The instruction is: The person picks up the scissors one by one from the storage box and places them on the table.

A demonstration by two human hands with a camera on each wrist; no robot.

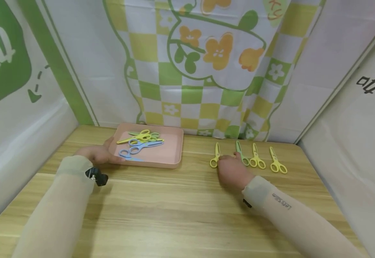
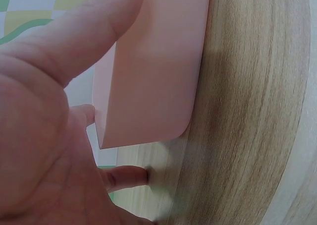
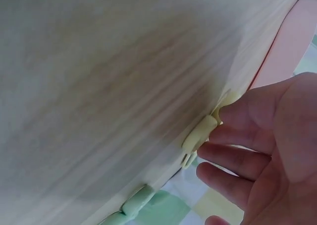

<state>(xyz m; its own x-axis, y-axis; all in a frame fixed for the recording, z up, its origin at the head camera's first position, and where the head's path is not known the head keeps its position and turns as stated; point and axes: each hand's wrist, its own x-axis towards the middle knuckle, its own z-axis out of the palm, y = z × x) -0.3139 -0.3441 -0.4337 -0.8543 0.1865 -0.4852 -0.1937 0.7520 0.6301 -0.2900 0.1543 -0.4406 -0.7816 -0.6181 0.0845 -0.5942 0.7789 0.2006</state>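
Note:
My left hand (image 1: 98, 154) rests at the left front corner of a pink tray (image 1: 171, 157), thumb along its front side, other fingers spread by the left wall and table. In the left wrist view the fingers look fairly straight against the tray (image 2: 153, 101). Inside the tray lie several craft scissors, among them yellow scissors (image 1: 137, 138) and blue scissors (image 1: 147, 144). My right hand (image 1: 234, 172) pinches the handle of the leftmost yellow scissors (image 1: 217, 150), which lie on the table. Thumb and index fingertips meet that yellow handle (image 3: 198, 134) in the right wrist view.
Right of the pinched pair, green scissors (image 1: 239, 148), yellow scissors (image 1: 255, 154) and another yellow pair (image 1: 275, 157) lie in a row on the wooden table (image 1: 174, 211). A checked curtain (image 1: 190, 96) hangs behind; white panels stand at both sides.

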